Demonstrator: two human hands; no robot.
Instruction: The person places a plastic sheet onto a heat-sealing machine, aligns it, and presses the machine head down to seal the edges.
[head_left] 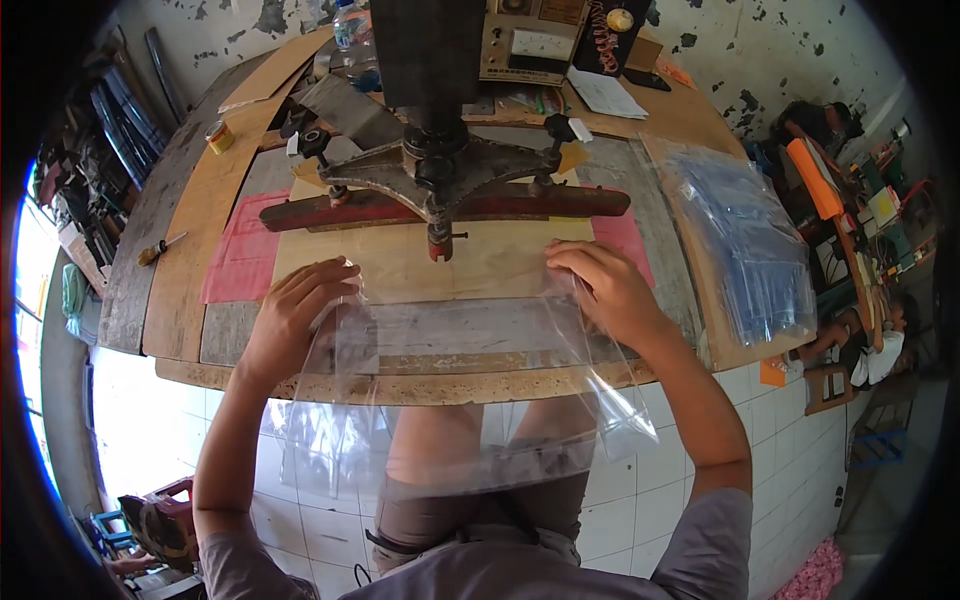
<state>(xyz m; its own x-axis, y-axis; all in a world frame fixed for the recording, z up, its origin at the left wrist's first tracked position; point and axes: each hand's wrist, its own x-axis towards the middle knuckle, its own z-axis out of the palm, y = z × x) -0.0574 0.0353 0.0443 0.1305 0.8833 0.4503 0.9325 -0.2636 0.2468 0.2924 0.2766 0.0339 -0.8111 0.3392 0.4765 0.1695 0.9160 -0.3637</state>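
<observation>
Peeling grey walls and a white tiled floor enclose a worn wooden desk carrying a heavy press, whose red horizontal bar runs left to right above a tan board. A stack of clear bags lies at the desk's far right, well apart from the work. A screwdriver rests at the left edge, and a plastic bottle stands behind the press.

A clear plastic sheet lies just below the bar, its long axis parallel to it, with its near portion draping over the desk edge toward the person's lap. It is thin, transparent, creased and glossy. The sheet spans between both hands, each at one end and about equally near.

The left hand pinches the sheet's left end, fingers curled closed on the film. The right hand presses flat on the right end, fingers closed on the upper corner.
</observation>
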